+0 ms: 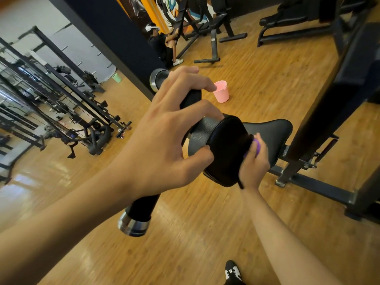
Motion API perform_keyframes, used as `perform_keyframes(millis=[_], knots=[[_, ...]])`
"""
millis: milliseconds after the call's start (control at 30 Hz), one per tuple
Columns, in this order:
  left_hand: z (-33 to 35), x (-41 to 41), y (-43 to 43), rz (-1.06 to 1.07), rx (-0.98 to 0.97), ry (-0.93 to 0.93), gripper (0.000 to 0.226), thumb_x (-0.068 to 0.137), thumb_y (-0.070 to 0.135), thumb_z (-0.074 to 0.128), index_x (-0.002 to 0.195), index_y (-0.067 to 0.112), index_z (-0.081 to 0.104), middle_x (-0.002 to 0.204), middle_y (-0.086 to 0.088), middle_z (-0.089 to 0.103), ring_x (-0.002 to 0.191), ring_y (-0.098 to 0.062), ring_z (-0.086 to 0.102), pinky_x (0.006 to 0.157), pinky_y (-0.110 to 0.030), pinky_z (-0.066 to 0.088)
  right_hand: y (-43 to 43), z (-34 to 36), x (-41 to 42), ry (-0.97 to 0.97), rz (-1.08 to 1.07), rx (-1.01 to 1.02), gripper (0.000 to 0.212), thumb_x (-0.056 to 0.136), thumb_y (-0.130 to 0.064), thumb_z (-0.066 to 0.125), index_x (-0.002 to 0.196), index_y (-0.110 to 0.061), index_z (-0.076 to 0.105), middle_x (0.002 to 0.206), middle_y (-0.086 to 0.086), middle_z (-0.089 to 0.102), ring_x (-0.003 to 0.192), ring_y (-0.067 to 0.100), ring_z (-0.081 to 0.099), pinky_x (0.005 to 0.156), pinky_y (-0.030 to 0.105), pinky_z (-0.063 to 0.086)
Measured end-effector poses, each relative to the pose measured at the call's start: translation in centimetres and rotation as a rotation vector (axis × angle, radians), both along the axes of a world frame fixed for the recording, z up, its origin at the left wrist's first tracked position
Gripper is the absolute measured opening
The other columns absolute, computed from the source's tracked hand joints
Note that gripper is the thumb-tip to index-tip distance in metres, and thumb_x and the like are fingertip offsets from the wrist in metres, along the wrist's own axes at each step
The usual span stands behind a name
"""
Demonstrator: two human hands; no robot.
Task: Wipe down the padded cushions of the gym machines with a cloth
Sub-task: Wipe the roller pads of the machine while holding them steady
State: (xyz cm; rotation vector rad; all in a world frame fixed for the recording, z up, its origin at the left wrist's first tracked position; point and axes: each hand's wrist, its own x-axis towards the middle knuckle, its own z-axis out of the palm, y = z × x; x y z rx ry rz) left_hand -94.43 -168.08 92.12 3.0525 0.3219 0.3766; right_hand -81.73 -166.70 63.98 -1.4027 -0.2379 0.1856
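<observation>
On a wood-floored gym floor, a person's left hand [164, 130] clamps the black padded cushion [226, 153] of a machine, fingers curled over its top and thumb pressed to its near edge. The right hand [255, 163] grips a purple cloth [257, 148] bunched against the cushion's right flank. The cloth lies just right of the pad's stitched round face, so the right hand is the nearer for the next wipe, which likely sweeps leftward across that face. The handle bar [141, 208] runs lengthwise from a chrome cap near the viewer up and away under the left palm. A pink cup [221, 91] stands on the floor beyond. No brand or lettering is legible.
</observation>
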Motion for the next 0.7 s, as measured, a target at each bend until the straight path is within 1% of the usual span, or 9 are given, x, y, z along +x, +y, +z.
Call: perform_keyframes(millis=[67,133,233,300,400,467,533,633,700], knots=[[-0.1,0.1,-0.1,0.002,-0.001,-0.002,0.047,0.077,0.036,0.058,0.116,0.013,0.070,0.142,-0.006,0.048,0.153,-0.025,0.025,0.125,-0.039,0.022,0.3,0.3,1.3,0.187,0.026,-0.024,0.040,0.110,-0.026,0.042,0.146,-0.013,0.054,0.141,0.002,0.060,0.125,0.002,0.055,0.095,0.008,0.047],[-0.1,0.3,-0.2,-0.005,-0.002,-0.012,0.051,0.077,0.036,0.058,0.120,0.012,0.068,0.141,-0.006,0.049,0.152,-0.025,0.027,0.125,-0.039,0.022,0.5,3.3,1.5,0.105,-0.011,-0.001,0.041,0.110,-0.023,0.044,0.148,-0.011,0.052,0.135,-0.003,0.061,0.112,-0.009,0.054,0.087,-0.001,0.041],[0.0,0.6,-0.2,0.003,0.005,-0.030,0.051,0.077,0.037,0.057,0.121,0.012,0.068,0.141,-0.006,0.050,0.151,-0.025,0.028,0.124,-0.037,0.022,0.5,5.2,-0.1,-0.193,0.004,0.084,0.043,0.110,-0.026,0.041,0.150,-0.011,0.049,0.146,-0.001,0.056,0.136,0.001,0.048,0.116,0.023,0.035],[-0.1,0.6,-0.2,0.002,0.008,-0.027,0.050,0.078,0.037,0.057,0.120,0.012,0.069,0.141,-0.005,0.050,0.151,-0.025,0.028,0.124,-0.038,0.023,0.5,4.1,-0.2,-0.175,0.046,0.018,0.045,0.111,-0.034,0.036,0.152,-0.021,0.048,0.162,0.001,0.039,0.153,0.014,0.028,0.126,0.036,0.017],[-0.1,0.4,-0.2,0.006,0.015,-0.025,0.053,0.078,0.036,0.057,0.125,0.012,0.066,0.143,-0.005,0.049,0.152,-0.024,0.027,0.124,-0.039,0.023,0.4,4.1,0.3,0.068,0.077,0.053,0.043,0.110,-0.036,0.041,0.151,-0.029,0.049,0.163,0.000,0.035,0.148,0.010,0.034,0.114,0.019,0.035],[-0.1,0.4,-0.3,0.025,0.016,-0.023,0.063,0.079,0.036,0.056,0.137,0.012,0.060,0.149,-0.004,0.046,0.155,-0.022,0.024,0.126,-0.038,0.022,0.7,6.0,-0.3,0.030,-0.008,0.075,0.043,0.109,-0.029,0.047,0.152,-0.021,0.049,0.149,-0.004,0.051,0.130,-0.007,0.047,0.102,0.013,0.045],[-0.2,0.4,-0.5,0.062,0.012,-0.027,0.076,0.079,0.037,0.055,0.151,0.012,0.048,0.158,-0.003,0.039,0.159,-0.019,0.016,0.128,-0.037,0.019,0.9,7.7,-1.0,-0.095,-0.096,0.094,0.045,0.107,-0.024,0.051,0.151,-0.013,0.049,0.144,-0.001,0.057,0.128,-0.006,0.050,0.100,0.008,0.043],[-0.3,0.3,-0.5,0.131,0.012,-0.040,0.090,0.082,0.036,0.058,0.162,0.009,0.028,0.169,0.000,0.025,0.161,-0.013,0.003,0.131,-0.041,0.012,0.3,6.6,-3.4,-0.248,-0.055,0.137,0.047,0.107,-0.019,0.052,0.151,-0.005,0.045,0.151,0.011,0.051,0.143,0.020,0.046,0.111,0.025,0.045],[-0.3,0.0,-0.5,0.171,0.022,-0.049,0.095,0.083,0.037,0.059,0.165,0.010,0.021,0.172,0.002,0.019,0.161,-0.011,-0.001,0.132,-0.038,0.003,-0.9,4.2,-6.3,-0.339,0.054,0.137,0.052,0.107,-0.018,0.051,0.155,-0.005,0.037,0.159,0.013,0.041,0.151,0.023,0.035,0.117,0.029,0.039]])
